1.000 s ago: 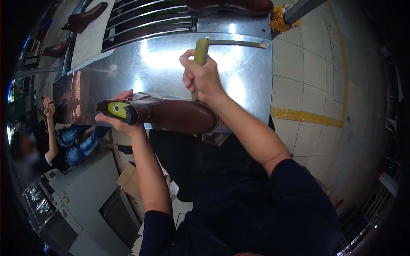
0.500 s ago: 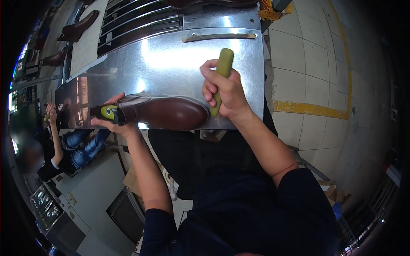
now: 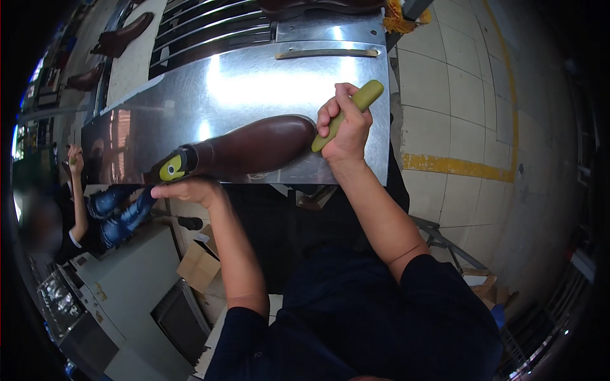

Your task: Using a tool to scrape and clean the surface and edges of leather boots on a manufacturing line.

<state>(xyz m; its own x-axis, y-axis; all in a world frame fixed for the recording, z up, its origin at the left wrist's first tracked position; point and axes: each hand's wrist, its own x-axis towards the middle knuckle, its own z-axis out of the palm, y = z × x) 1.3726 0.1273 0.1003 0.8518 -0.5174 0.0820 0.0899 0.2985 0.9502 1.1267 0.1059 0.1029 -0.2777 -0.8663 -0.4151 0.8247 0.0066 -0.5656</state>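
Note:
A dark brown leather boot lies at a slant along the near edge of the metal bench, toe to the right. A green last with a round hole shows in its ankle opening. My left hand is at that end, thumb stretched along the near side; its other fingers are mostly hidden, seemingly under the boot. My right hand is wrapped round an olive-green hand tool, thick and rounded at the top. The tool's tapered tip is at the sole edge by the toe; contact is hard to tell.
Behind the metal bench top are a slatted rack and a dark strip. More brown boots stand at the far left. A co-worker's raised hand is at the left. A cardboard box is below the bench.
The boot has turned, its toe swinging away from me and its ankle end nearer. My left fingers no longer show on its far side. My right hand has tilted the tool's top rightward.

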